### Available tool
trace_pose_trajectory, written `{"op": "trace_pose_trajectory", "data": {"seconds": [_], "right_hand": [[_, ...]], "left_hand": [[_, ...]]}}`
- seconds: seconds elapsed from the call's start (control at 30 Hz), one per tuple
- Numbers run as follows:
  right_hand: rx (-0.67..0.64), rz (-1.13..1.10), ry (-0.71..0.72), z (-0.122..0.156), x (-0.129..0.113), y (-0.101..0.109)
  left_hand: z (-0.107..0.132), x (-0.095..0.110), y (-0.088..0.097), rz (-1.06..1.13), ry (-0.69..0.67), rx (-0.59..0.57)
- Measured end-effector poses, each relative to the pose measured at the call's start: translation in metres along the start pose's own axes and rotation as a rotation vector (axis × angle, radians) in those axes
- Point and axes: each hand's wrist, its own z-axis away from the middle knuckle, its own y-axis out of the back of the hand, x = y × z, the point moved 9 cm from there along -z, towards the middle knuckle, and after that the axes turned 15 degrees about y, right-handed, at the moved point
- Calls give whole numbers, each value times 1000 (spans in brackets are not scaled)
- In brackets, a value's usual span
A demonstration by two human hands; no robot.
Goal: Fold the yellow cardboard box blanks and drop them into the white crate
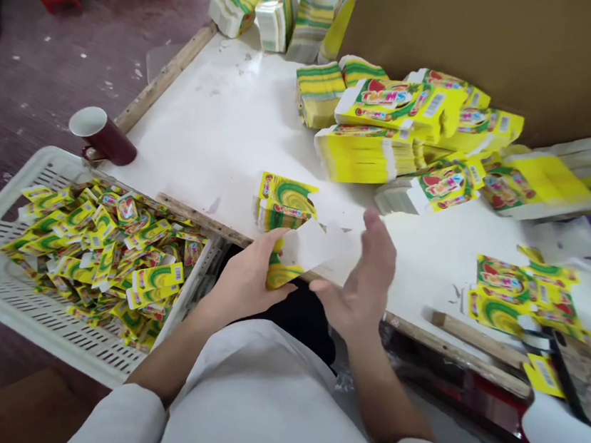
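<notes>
At the table's front edge, my left hand is closed around a small yellow carton whose white inner side faces up. To its right, my right hand has its fingers stretched out and its thumb apart, slightly blurred, with nothing in it. The carton's white end reaches toward that palm; whether they touch I cannot tell. Just beyond my left hand lies a short stack of flat yellow-and-green cartons on the white table.
A white plastic basket full of small yellow boxes stands at the left. A maroon mug sits by the table's wooden edge. Bundled cartons lie beside a large brown cardboard panel. A phone is at lower right.
</notes>
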Motion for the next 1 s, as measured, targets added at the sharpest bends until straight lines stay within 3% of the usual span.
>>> {"op": "trace_pose_trajectory", "data": {"seconds": [0.07, 0.13, 0.2, 0.27, 0.33, 0.47, 0.53, 0.6, 0.67, 0.77, 0.9, 1.0], "right_hand": [[-35, -209, -230, 9, 20, -19], [-180, -515, -393, 18, 27, -49], [-314, -798, -479, 24, 24, -74], [-389, -933, -498, 27, 19, -85], [-368, -887, -445, 25, 20, -82], [-313, -495, -198, 19, 13, -62], [-363, -298, -73, 17, 4, -57], [-342, -179, -8, 13, 2, -50], [-210, -101, -42, 8, 11, -35], [-82, -4, -110, 8, 26, -22], [-310, -5, 51, 12, 16, -45], [-357, -29, 115, 13, 11, -44]], "left_hand": [[2, 2, -7, -7, -68, 57], [6, 7, -12, -22, -171, 82], [10, 11, -13, -60, -242, 96], [11, 11, -13, -85, -258, 80], [8, 6, -14, -87, -222, 40], [1, 1, -19, -60, -205, -32], [-1, 3, -12, -22, -258, 67], [-2, -1, 4, 18, -237, 264], [-4, -17, 19, 78, -79, 424], [-7, -46, 26, 318, 192, 401], [-5, -58, 28, 677, 288, 326], [-5, -56, 33, 757, 290, 320]]}}
